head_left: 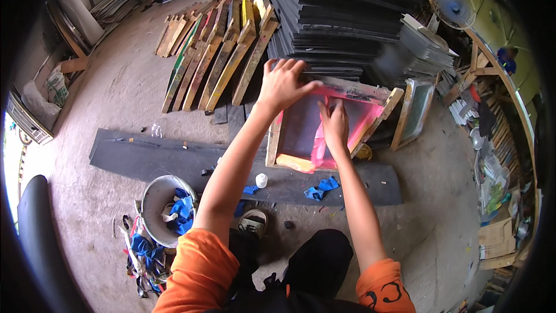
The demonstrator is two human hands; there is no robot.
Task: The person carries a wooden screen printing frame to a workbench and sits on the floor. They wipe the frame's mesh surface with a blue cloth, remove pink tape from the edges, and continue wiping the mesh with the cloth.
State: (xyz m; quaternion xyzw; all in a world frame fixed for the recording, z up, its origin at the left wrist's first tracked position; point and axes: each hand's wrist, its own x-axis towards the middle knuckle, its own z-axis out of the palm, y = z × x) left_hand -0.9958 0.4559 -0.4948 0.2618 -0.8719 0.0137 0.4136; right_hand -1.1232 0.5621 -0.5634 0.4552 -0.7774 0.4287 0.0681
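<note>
A wooden screen frame (383,117) leans before me, its mesh smeared with bright pink. Pink and orange stain its lower rail. At the frame's upper left corner, my left hand (282,86) is closed over the top rail, thumb stretched along it. My right hand (336,124) is inside the frame against the mesh, fingers bent together; what they hold, if anything, is hidden. A pink strip (319,142) runs down the mesh just left of that hand; whether it is cloth or paint I cannot tell.
A tall stack of black sheets (330,17) rises behind the frame. Several wooden frames (217,64) lean in a row at the left. Below lie a long black sheet (156,153), a small white bottle (262,181) and blue rags (322,188). A bucket (156,211) of rags stands lower left.
</note>
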